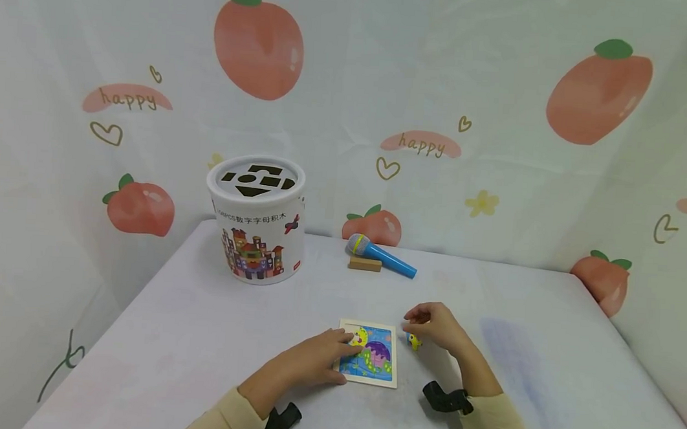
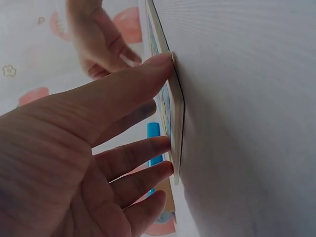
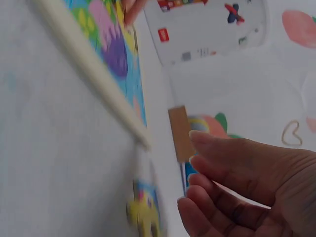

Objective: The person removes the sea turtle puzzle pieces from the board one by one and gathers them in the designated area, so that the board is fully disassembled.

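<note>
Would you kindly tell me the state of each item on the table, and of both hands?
White cylindrical bucket: upright, lid on.
Blue toy microphone: lying down.
Brown rectangular block: lying flat.
Square wood-framed picture puzzle: lying flat.
Small yellow-and-blue piece: loose, beside the puzzle.
Left hand: resting on the puzzle.
Right hand: near the loose piece, holding nothing visible.

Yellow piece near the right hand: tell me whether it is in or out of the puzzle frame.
Out. The yellow piece is beside the puzzle frame; the right wrist view shows a gap between the two.
</note>
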`<action>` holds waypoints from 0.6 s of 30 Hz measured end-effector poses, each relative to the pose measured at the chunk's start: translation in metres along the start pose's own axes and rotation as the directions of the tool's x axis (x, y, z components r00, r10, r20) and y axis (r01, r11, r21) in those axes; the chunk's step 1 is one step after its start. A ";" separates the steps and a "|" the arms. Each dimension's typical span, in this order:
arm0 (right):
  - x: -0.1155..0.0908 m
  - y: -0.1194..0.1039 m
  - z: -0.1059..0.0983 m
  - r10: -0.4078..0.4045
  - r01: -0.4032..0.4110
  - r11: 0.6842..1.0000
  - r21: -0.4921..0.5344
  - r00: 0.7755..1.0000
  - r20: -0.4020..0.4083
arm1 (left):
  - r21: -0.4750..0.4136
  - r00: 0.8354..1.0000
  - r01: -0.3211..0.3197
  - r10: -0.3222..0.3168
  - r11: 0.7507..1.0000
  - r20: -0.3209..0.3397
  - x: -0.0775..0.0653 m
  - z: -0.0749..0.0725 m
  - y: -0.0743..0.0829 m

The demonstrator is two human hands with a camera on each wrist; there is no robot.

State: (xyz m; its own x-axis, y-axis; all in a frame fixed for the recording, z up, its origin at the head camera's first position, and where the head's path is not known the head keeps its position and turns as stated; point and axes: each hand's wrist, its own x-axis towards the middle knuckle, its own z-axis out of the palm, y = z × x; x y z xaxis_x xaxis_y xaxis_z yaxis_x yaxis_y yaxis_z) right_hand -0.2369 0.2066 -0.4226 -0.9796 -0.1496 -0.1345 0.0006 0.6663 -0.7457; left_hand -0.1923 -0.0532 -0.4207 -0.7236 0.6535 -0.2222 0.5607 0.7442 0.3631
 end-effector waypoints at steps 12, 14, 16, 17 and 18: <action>0.015 -0.037 0.035 -0.172 0.186 0.981 -0.060 0.966 0.196 | 0.031 1.000 0.010 -0.011 0.999 0.019 0.001 0.000 0.002; 0.016 -0.039 0.038 -0.165 0.183 0.980 -0.072 0.966 0.197 | 0.041 1.000 0.011 -0.012 0.999 0.021 0.001 0.000 0.002; 0.017 -0.040 0.041 -0.157 0.175 0.981 -0.080 0.969 0.193 | 0.052 1.000 0.007 -0.008 0.999 0.019 0.000 0.000 0.003; 0.018 -0.040 0.041 -0.151 0.169 0.982 -0.081 0.970 0.189 | 0.057 1.000 0.006 -0.007 0.998 0.017 0.000 0.000 0.003; 0.018 -0.040 0.042 -0.150 0.167 0.983 -0.080 0.971 0.188 | 0.062 1.000 0.007 -0.008 0.998 0.017 0.000 0.000 0.004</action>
State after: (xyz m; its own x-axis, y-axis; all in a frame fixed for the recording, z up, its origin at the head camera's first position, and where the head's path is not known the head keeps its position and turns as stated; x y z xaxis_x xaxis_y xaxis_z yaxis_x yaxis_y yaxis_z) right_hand -0.2457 0.1463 -0.4222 -0.9131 -0.3825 -0.1413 -0.1796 0.6884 -0.7027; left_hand -0.1903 -0.0508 -0.4190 -0.7213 0.6496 -0.2404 0.5794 0.7560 0.3046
